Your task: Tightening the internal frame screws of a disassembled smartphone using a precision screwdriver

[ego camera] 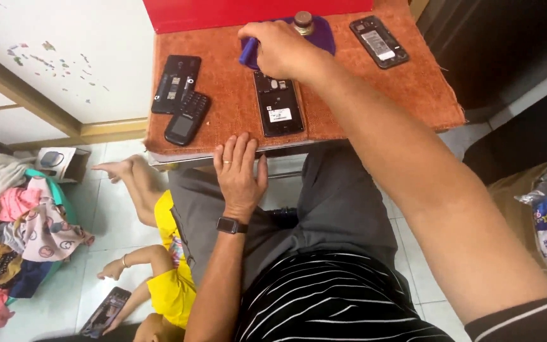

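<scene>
Head view, looking down over the lap. Right hand (278,47) reaches to the far edge of the tabletop (229,95), which carries a rust-orange mat. Its fingers are curled shut around a purple cloth (250,52); one fold sticks out left of the knuckles, and the rest spreads flat behind the hand under a small glass bottle (303,23) with a dark cap. Judged soft, limp and light: it will bunch wherever pinched, so a gathered fistful is the sound hold. The bottle stands on the same cloth, so a pull could tip it; it looks breakable. Directly below the right hand lies an opened phone (278,105), back cover off, internals and a white label exposed. Judged rigid, thin and fairly light, with fragile bare contacts; best taken by the long side edges, not the open face. Left hand (240,170) rests palm down, fingers spread flat on the near edge of the tabletop, holding nothing; ring on one finger, dark watch at the wrist. To the left, another opened phone (176,83) with a small keypad phone (187,118) overlapping its lower corner. A fourth phone (379,41) lies at the far right, well apart. On the floor to the left, a child in yellow (169,285) and a pile of clothes (14,234).
</scene>
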